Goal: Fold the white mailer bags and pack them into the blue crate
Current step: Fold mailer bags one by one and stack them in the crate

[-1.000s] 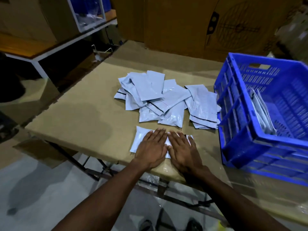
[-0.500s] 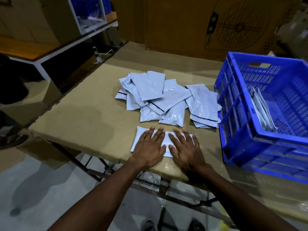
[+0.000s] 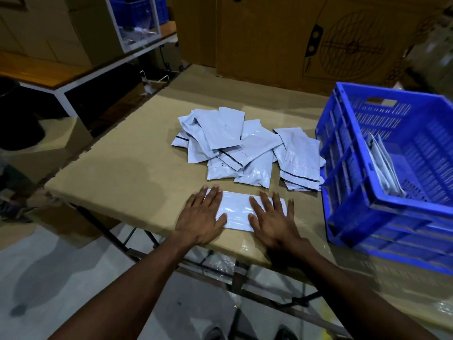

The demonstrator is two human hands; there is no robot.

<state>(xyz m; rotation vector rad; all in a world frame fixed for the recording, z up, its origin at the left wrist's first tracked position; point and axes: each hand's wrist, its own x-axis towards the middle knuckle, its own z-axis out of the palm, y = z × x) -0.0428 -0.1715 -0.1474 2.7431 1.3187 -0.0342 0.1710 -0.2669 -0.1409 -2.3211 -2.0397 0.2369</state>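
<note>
One white mailer bag (image 3: 239, 211) lies flat near the table's front edge. My left hand (image 3: 202, 218) presses its left end with straight fingers. My right hand (image 3: 273, 220) presses its right end, fingers spread flat. Behind them a loose pile of several white mailer bags (image 3: 247, 149) is spread over the middle of the table. The blue crate (image 3: 402, 168) stands at the right, with a few folded mailer bags (image 3: 382, 168) leaning upright against its left wall.
The brown table (image 3: 127, 168) ends just under my wrists, with its metal frame and the floor below. Large cardboard boxes (image 3: 294, 38) stand behind the table. A white-framed bench (image 3: 61, 79) with a bin stands at the far left.
My hands have slid apart along the bag, the left one leftward and the right one rightward, baring the bag's middle. The pile and crate have not moved.
</note>
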